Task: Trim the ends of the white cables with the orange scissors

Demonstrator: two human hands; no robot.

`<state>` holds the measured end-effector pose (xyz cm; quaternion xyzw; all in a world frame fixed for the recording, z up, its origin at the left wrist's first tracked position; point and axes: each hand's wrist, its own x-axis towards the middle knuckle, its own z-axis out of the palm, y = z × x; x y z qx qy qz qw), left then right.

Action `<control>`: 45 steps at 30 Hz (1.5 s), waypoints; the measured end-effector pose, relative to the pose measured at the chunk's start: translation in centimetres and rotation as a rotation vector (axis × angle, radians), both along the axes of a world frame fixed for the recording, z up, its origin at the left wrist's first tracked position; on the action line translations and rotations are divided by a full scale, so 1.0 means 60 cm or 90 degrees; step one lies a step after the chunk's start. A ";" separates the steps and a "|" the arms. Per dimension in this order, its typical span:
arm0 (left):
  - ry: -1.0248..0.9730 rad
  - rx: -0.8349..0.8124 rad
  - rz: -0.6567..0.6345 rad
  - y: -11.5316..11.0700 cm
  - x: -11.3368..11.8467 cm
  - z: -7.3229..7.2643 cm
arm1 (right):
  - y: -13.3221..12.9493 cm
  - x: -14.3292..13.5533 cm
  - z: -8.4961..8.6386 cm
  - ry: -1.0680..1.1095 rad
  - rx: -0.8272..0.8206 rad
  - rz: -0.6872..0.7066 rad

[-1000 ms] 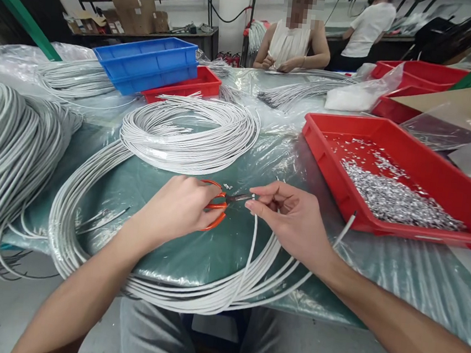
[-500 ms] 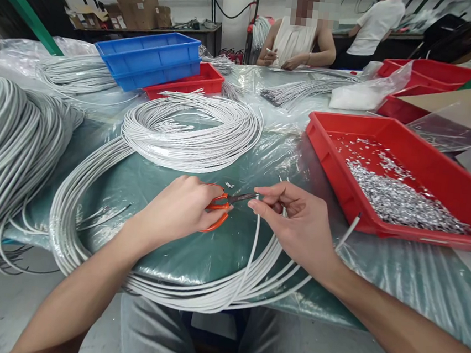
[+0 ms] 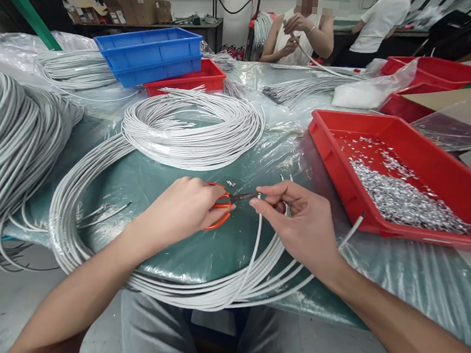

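Observation:
My left hand [image 3: 185, 205] is closed around orange-handled scissors [image 3: 221, 202], whose dark blades point right. Between the thumb and fingers of my right hand [image 3: 298, 216] is the end of a white cable [image 3: 258, 231]. The blade tips meet the cable end at my right fingertips; whether they touch it I cannot tell. From there the cable runs down to a large loose coil of white cables [image 3: 190, 297] along the table's front edge. A few small silvery metal bits [image 3: 230, 184] lie just beyond the scissors.
A red tray [image 3: 365, 211] of small metal pieces stands at right. Beyond my hands lies another cable coil [image 3: 187, 155]; a thick cable bundle [image 3: 8, 154] hangs over the left edge. Blue bins [image 3: 147, 57] stand at the back. Across the table a person [image 3: 299, 38] handles a cable.
My hands and the scissors hold nearly the same place, the view having shifted slightly. Across the table, the person has raised both hands with a cable in them.

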<state>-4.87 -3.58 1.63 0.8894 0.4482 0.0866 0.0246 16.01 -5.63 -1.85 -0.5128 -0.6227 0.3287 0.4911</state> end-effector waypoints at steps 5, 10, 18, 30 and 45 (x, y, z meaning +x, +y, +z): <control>-0.022 -0.079 0.008 -0.004 0.000 0.008 | -0.001 -0.001 -0.002 -0.036 0.019 -0.007; -0.037 -0.139 0.000 -0.004 -0.005 0.007 | -0.006 -0.002 -0.001 -0.060 0.025 -0.009; -0.055 -0.160 -0.015 -0.001 -0.008 0.005 | -0.005 -0.003 0.004 -0.042 -0.005 0.004; -0.022 -0.130 0.001 -0.001 -0.006 0.005 | 0.001 -0.002 0.014 0.026 -0.063 0.036; -0.054 -0.141 -0.024 -0.002 -0.010 0.004 | -0.001 -0.004 0.013 0.008 -0.046 0.034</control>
